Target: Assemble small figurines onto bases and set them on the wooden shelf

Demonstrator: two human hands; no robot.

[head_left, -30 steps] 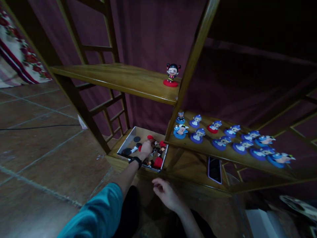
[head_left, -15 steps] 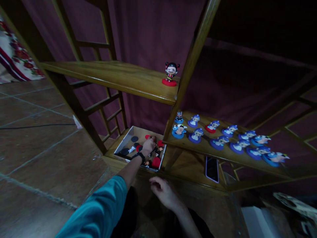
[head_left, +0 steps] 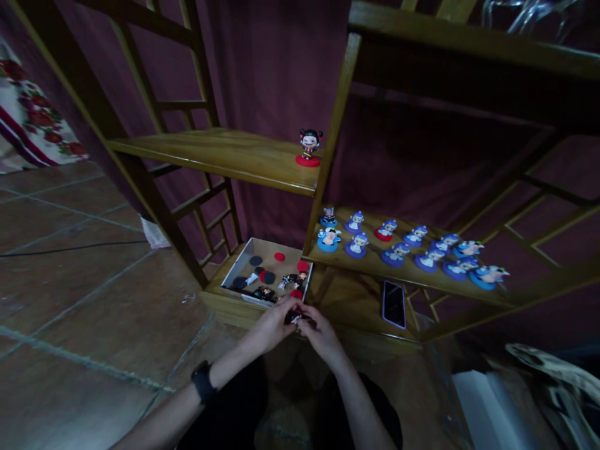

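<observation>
In front of the box's near edge, my left hand (head_left: 275,326) and my right hand (head_left: 320,331) meet around a small dark figurine (head_left: 294,317), the fingers of both closed on it. Much of it is hidden by the fingers. The open cardboard box (head_left: 240,265) holds several loose figurines (head_left: 263,293) along with black discs (head_left: 255,260) and red discs (head_left: 279,257). On the upper left shelf stands a figurine with black hair buns (head_left: 309,144) on a red base.
Several figurines (head_left: 358,244) on mostly blue and purple bases stand in two rows on the right shelf (head_left: 323,257). Below them a phone (head_left: 394,304) lies on the lowest board. A wooden upright (head_left: 335,119) divides the shelves. At lower right is a pale box (head_left: 485,400).
My left hand has come out of the box with a figurine and joined my right hand, which has closed on it too. The view has shifted slightly.
</observation>
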